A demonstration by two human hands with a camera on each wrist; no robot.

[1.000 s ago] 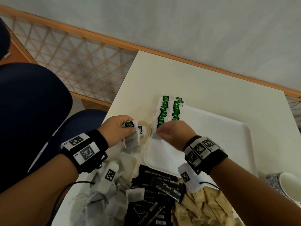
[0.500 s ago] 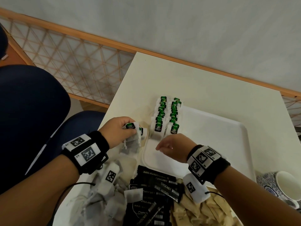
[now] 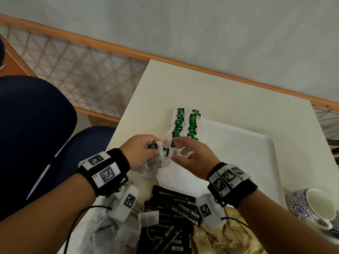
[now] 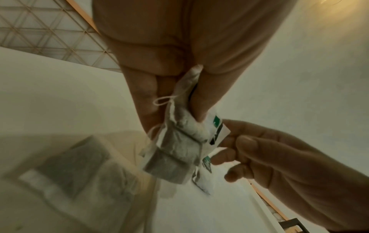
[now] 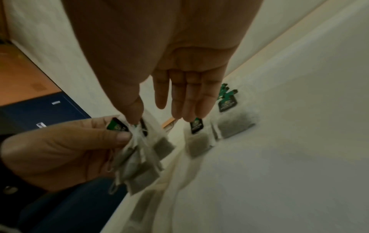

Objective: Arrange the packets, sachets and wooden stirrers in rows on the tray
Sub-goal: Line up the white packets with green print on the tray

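Reaching: the right hand (image 3: pixel 190 158), fingers straight and spread, comes to the bunch of tea bags (image 3: pixel 157 160) at the near-left corner of the tray (image 3: pixel 256 162); thumb tip touches the bunch in the right wrist view, nothing pinched yet.
Left hand (image 3: pixel 141 151): curled round the tops of the bunch, thumb pressing the green tags, the bags hanging below over the edge of the surface (image 3: pixel 220 92).
Rows: 2 lines of tea bags (image 3: pixel 185 125) with green tags lie along the tray's far-left side, overlapping like tiles.
Waiting: loose tea bags, black sachets (image 3: pixel 174 208) and tan paper-wrapped pieces (image 3: pixel 220 239), probably the stirrers, piled at the near edge; a patterned cup (image 3: pixel 315 204) near right.
Handling: each bag looks light, soft and limp, its paper easily torn; strings may tangle with neighbours.
Hold: likely best pinched at the stiff tag or top fold, drawn out singly so others stay gripped.
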